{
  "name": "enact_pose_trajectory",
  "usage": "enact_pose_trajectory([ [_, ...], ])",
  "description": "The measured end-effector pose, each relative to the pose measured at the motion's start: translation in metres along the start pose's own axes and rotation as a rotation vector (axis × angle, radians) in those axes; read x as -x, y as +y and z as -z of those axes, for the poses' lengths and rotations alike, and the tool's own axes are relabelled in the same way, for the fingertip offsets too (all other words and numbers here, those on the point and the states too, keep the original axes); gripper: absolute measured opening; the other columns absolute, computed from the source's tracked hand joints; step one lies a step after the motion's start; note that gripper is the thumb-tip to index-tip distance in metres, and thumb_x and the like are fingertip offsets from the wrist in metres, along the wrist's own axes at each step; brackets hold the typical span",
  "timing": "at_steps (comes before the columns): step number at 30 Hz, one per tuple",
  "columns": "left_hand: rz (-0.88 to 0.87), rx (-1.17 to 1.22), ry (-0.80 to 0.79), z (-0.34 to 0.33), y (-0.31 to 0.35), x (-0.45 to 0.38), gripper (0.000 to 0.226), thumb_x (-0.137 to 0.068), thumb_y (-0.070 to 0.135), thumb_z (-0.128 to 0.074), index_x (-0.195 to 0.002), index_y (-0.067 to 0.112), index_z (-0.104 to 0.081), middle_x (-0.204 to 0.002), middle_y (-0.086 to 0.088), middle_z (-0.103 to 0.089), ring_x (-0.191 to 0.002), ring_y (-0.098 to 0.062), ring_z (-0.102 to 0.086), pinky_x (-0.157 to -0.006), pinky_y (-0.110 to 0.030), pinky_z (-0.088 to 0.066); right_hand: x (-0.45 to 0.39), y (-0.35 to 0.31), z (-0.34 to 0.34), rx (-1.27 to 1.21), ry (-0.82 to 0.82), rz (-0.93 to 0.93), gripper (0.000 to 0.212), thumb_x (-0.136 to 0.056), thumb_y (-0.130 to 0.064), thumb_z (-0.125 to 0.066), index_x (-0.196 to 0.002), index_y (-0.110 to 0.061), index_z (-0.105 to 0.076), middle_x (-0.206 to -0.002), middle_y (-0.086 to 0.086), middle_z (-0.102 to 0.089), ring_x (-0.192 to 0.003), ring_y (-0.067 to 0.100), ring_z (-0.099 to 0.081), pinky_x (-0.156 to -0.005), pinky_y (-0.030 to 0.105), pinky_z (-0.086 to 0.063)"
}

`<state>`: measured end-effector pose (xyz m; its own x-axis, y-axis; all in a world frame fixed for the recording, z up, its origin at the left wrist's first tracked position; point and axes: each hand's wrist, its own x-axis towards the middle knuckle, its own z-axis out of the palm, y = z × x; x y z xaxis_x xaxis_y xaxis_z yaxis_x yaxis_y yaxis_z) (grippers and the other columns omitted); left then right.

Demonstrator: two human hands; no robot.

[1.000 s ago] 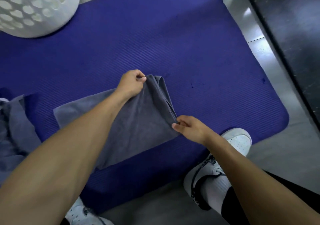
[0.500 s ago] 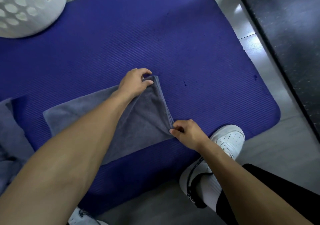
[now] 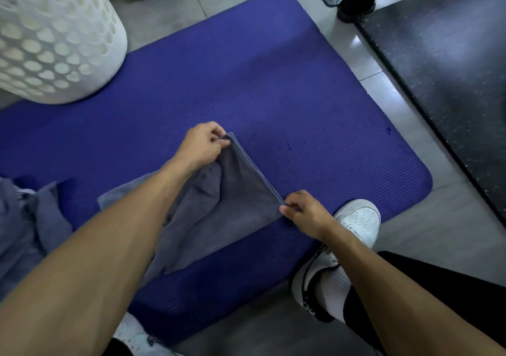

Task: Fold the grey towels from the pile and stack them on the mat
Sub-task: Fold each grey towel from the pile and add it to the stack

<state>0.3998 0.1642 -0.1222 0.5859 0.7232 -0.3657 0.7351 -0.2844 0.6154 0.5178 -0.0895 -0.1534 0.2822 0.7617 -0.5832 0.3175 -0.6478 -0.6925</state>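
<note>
Folding one towel on the mat

Left hand (image 3: 201,147) and right hand (image 3: 302,212) are pinching the towel (image 3: 235,191) corners mid-mat (image 3: 273,87); pile (image 3: 24,227) is waiting at mat's left; no stack showing.

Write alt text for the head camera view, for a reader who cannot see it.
Seen from above, a person's left hand and right hand each pinch a corner of a grey towel lying on a blue mat. More grey towels lie heaped at the left edge, and a white laundry basket stands at the mat's far left corner.
</note>
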Motion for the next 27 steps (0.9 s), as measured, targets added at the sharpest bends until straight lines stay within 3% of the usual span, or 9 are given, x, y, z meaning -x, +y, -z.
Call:
enact_pose_trajectory([
  [3, 0.052, 0.131, 0.022, 0.044, 0.010, 0.035, 0.009, -0.090, 0.019, -0.070, -0.087, 0.016, -0.062, -0.043, 0.020, -0.050, -0.045, 0.006, -0.046, -0.053, -0.013, -0.038, 0.013, -0.020, 0.011, -0.065, 0.028, -0.005, 0.027, -0.100, -0.026, -0.054, -0.086, -0.004, -0.059, -0.081, 0.001, -0.052, -0.073, 0.013, -0.047, -0.063, 0.025, -0.039],
  [5, 0.053, 0.213, 0.071, 0.072, 0.019, 0.062, 0.008, -0.091, 0.015, -0.070, -0.087, 0.014, -0.063, -0.040, 0.019, -0.051, -0.041, 0.007, -0.046, -0.048, -0.008, -0.037, 0.023, -0.036, 0.016, -0.067, 0.071, 0.024, 0.024, -0.101, -0.027, -0.053, -0.081, -0.013, -0.058, -0.071, -0.008, -0.053, -0.064, 0.009, -0.046, -0.060, 0.025, -0.039],
  [9, 0.021, 0.319, 0.165, 0.122, 0.031, 0.125, 0.007, -0.092, 0.013, -0.068, -0.086, 0.012, -0.064, -0.047, 0.017, -0.060, -0.046, 0.008, -0.052, -0.049, -0.005, -0.040, 0.051, -0.083, 0.026, -0.090, 0.231, 0.146, 0.022, -0.100, -0.021, -0.055, -0.079, -0.016, -0.061, -0.077, -0.005, -0.069, -0.074, 0.010, -0.063, -0.070, 0.030, -0.050],
  [13, -0.005, 0.377, 0.297, 0.170, 0.043, 0.186, 0.008, -0.095, 0.009, -0.062, -0.087, 0.011, -0.059, -0.049, 0.013, -0.057, -0.046, 0.008, -0.051, -0.050, -0.004, -0.038, 0.091, -0.146, 0.040, -0.024, 0.355, 0.286, 0.019, -0.099, -0.023, -0.056, -0.083, -0.016, -0.061, -0.079, 0.005, -0.071, -0.071, 0.016, -0.064, -0.058, 0.018, -0.046],
  [15, -0.015, 0.416, 0.401, 0.190, 0.050, 0.213, 0.010, -0.096, 0.008, -0.060, -0.088, 0.012, -0.056, -0.061, 0.006, -0.055, -0.050, 0.003, -0.050, -0.049, -0.005, -0.037, 0.112, -0.179, 0.048, 0.048, 0.405, 0.392, 0.018, -0.097, -0.025, -0.059, -0.084, -0.012, -0.061, -0.075, 0.004, -0.067, -0.065, 0.016, -0.058, -0.055, 0.014, -0.042],
  [19, -0.038, 0.503, 0.623, 0.224, 0.059, 0.264, 0.019, -0.097, 0.012, -0.058, -0.080, 0.020, -0.053, -0.070, 0.002, -0.052, -0.060, -0.010, -0.042, -0.053, -0.019, -0.034, 0.160, -0.242, 0.064, 0.403, 0.321, 0.628, 0.018, -0.093, -0.027, -0.065, -0.081, -0.018, -0.054, -0.074, -0.008, -0.051, -0.069, 0.014, -0.050, -0.065, 0.027, -0.039],
  [21, -0.057, 0.512, 0.717, 0.233, 0.059, 0.285, 0.014, -0.097, 0.014, -0.059, -0.085, 0.019, -0.056, -0.072, 0.003, -0.054, -0.062, -0.011, -0.044, -0.054, -0.021, -0.036, 0.178, -0.265, 0.078, 0.491, 0.388, 0.696, 0.019, -0.093, -0.028, -0.065, -0.080, -0.022, -0.053, -0.073, -0.010, -0.049, -0.073, 0.017, -0.049, -0.068, 0.032, -0.040],
  [24, -0.104, 0.471, 0.672, 0.232, 0.061, 0.307, 0.007, -0.098, 0.015, -0.058, -0.091, 0.017, -0.057, -0.062, 0.012, -0.057, -0.057, -0.006, -0.046, -0.052, -0.018, -0.036, 0.199, -0.292, 0.086, 0.370, 0.542, 0.721, 0.017, -0.092, -0.027, -0.065, -0.079, -0.021, -0.055, -0.070, -0.008, -0.053, -0.074, 0.021, -0.053, -0.067, 0.033, -0.040],
  [27, -0.151, 0.448, 0.511, 0.229, 0.062, 0.320, 0.016, -0.098, 0.012, -0.058, -0.083, 0.018, -0.055, -0.048, 0.016, -0.049, -0.049, -0.002, -0.038, -0.053, -0.024, -0.031, 0.214, -0.308, 0.084, 0.391, 0.486, 0.725, 0.017, -0.092, -0.025, -0.067, -0.083, -0.012, -0.062, -0.077, 0.004, -0.062, -0.075, 0.022, -0.054, -0.064, 0.028, -0.032],
])
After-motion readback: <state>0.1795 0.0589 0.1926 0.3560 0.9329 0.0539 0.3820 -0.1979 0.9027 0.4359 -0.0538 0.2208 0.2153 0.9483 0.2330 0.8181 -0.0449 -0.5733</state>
